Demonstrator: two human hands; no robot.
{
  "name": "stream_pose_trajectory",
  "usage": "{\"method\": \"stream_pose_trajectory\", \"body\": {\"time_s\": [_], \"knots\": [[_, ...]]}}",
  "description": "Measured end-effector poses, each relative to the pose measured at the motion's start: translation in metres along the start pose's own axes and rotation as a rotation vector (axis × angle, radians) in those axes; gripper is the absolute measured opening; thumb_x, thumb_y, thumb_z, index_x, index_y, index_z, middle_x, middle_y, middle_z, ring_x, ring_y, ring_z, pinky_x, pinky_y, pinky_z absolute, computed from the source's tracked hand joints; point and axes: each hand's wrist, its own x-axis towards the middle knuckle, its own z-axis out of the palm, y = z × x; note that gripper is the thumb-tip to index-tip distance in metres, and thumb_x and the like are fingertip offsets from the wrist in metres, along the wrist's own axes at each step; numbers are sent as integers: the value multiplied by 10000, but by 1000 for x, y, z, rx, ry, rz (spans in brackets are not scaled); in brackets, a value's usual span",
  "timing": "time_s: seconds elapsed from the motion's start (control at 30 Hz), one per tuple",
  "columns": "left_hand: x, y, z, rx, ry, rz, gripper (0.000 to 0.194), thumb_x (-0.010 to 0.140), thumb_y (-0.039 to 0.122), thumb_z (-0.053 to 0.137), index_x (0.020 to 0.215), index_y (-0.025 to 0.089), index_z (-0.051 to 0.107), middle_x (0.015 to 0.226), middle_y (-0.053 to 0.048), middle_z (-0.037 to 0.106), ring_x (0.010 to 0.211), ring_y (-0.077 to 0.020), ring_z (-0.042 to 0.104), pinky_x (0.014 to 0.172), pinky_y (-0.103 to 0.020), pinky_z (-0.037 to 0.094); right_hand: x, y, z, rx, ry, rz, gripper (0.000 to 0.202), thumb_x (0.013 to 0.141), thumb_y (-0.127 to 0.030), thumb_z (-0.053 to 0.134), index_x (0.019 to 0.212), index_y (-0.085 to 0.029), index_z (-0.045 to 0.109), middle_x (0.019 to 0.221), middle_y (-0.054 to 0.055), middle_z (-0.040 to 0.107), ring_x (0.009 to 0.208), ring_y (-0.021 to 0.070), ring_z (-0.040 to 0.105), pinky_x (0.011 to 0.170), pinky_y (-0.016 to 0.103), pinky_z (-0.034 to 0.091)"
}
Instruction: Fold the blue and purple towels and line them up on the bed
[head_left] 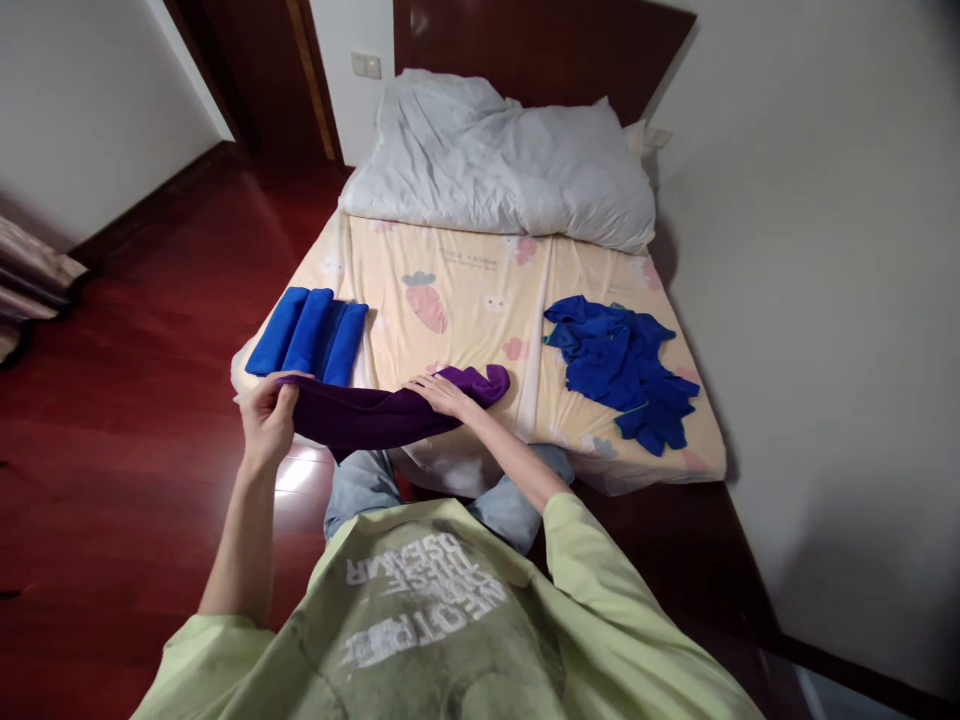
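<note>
A long purple cloth (360,416) stretches across the near edge of the bed, its right end bunched up on the sheet. My left hand (271,415) pinches the cloth's left end between thumb and fingers, raised at the bed's front left corner. Palm down, my right hand (439,393) lies over the cloth toward its right end, fingers stretched out along it. Just beyond my left hand, several blue rolled or folded cloths (309,330) sit side by side. To the right lies a loose, crumpled heap of blue cloths (619,360).
The bed (465,270) has a pale yellow patterned sheet. A bulky white quilt (502,165) lies piled at the dark headboard (540,45). A wall (810,260) runs close along the right, and red wooden floor (150,400) extends on the left.
</note>
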Motion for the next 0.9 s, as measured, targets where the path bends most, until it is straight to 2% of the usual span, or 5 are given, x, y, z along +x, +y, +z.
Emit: {"method": "stream_pose_trajectory", "body": {"time_s": [0.13, 0.33, 0.63, 0.77, 0.9], "knots": [[-2, 10, -14, -66, -25, 43, 294, 917, 440, 664, 885, 172, 780, 821, -61, 738, 732, -190, 658, 672, -290, 496, 17, -6, 12, -2, -20, -48, 664, 826, 69, 504, 1432, -199, 554, 1420, 109, 620, 1308, 245, 528, 1142, 420, 376], [6, 13, -42, -43, 206, 67, 223, 828, 360, 703, 857, 156, 791, 718, -37, 706, 624, -155, 588, 595, -262, 419, 21, -8, 9, 100, -124, 5, 289, 811, -1, 543, 998, -160, 695, 1041, 109, 697, 1014, 238, 615, 980, 360, 451], [26, 14, -80, 58, 442, 139, 244, 722, 324, 649, 833, 150, 779, 692, -25, 689, 583, -138, 553, 606, -264, 439, -35, 29, -44, 654, 453, 396, 132, 785, -169, 455, 856, -205, 559, 891, 32, 627, 859, 194, 588, 839, 306, 498], [35, 20, -81, 19, 452, 193, 242, 721, 321, 656, 825, 142, 782, 695, -30, 692, 582, -131, 553, 608, -259, 431, -65, 32, -47, 583, 313, 358, 134, 796, -204, 523, 915, -212, 584, 830, -9, 616, 776, 172, 573, 779, 283, 477], [38, 32, -77, 24, 465, 228, 272, 711, 346, 655, 814, 123, 771, 693, -35, 683, 577, -123, 543, 602, -256, 433, -82, 24, -17, 392, 73, 290, 346, 768, -86, 550, 1081, -188, 657, 980, 46, 691, 887, 196, 620, 842, 301, 490]]}}
